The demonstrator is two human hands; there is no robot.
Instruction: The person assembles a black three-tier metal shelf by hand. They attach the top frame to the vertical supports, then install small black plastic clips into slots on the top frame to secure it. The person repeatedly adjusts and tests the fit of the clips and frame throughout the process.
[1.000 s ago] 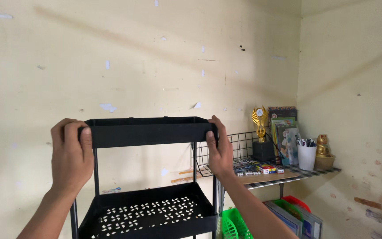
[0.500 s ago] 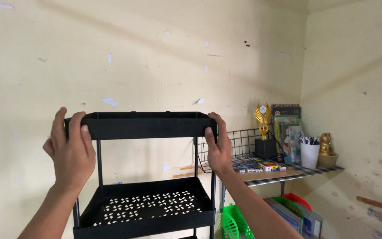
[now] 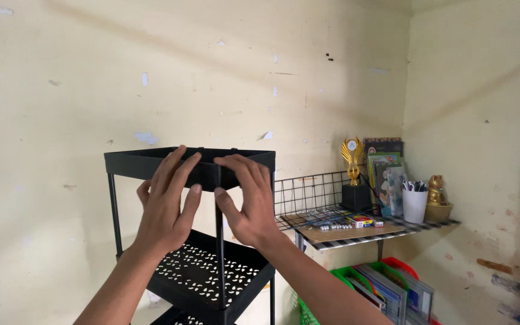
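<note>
Since the earlier frame, we have turned the black tiered cart [image 3: 191, 235] so that one corner post [image 3: 219, 253] now faces us, and both hands have come in from the far ends of the top tray [image 3: 129, 162] to meet at that near corner. Our left hand [image 3: 167, 207] lies flat against the tray's front wall, fingers spread and pointing up, the fingertips [image 3: 182, 157] reaching the upper rim; it presses rather than closes on anything. Our right hand [image 3: 247, 201] cups the corner from the other side, fingers curved over the rim, thumb [image 3: 224, 207] just beside the post, in a loose, half-open hold on the tray. The perforated middle tray [image 3: 212, 277] sits below the wrists. The cart stands against a cream wall [image 3: 212, 72]. To the right, well apart, a wire wall shelf [image 3: 356, 229] carries a gold trophy [image 3: 352, 171], a white cup of pens [image 3: 414, 201] and a small gold figurine [image 3: 436, 195]; green baskets of books [image 3: 380, 292] lie beneath it.
</note>
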